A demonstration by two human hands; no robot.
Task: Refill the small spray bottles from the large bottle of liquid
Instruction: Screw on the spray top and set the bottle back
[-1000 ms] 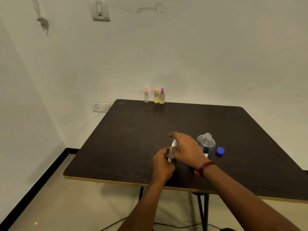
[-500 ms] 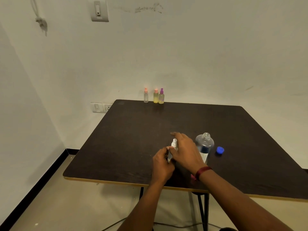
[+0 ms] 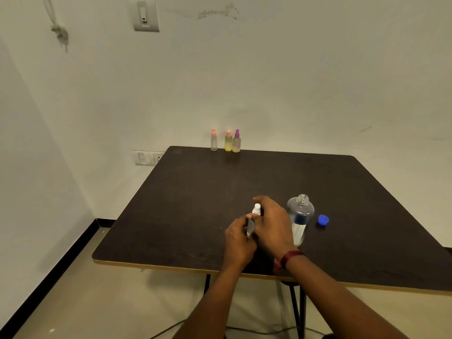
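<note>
**A:** How were the hands placed?

**B:** Both were out over the near part of the table (image 3: pixel 195 204). The left hand (image 3: pixel 238 241) was clenched round the body of a small spray bottle (image 3: pixel 250 225), which it held upright just above the tabletop. The right hand (image 3: pixel 271 226) arched over it from the right, with its fingers curled about the white top (image 3: pixel 256 209). A red band (image 3: pixel 291 258) circled that wrist.

**A:** And the large bottle?

**B:** The large bottle (image 3: pixel 300 216) stood uncapped just beside the right hand, to its right. Its blue cap (image 3: pixel 323 220) lay on the table a little further right.

**A:** What room was there around them?

**B:** The dark top ran bare to the left and towards the far edge. There, three small bottles (image 3: pixel 228 142) stood in a row against the wall. The table's near edge lay just under the wrists.

**A:** Was anything hard to see?

**B:** The hands hid most of the held bottle, so I couldn't tell its fill level or whether the top was screwed down. Something pink (image 3: pixel 277 265) showed under the right wrist, too covered to identify. The large bottle's label was unreadable.
</note>
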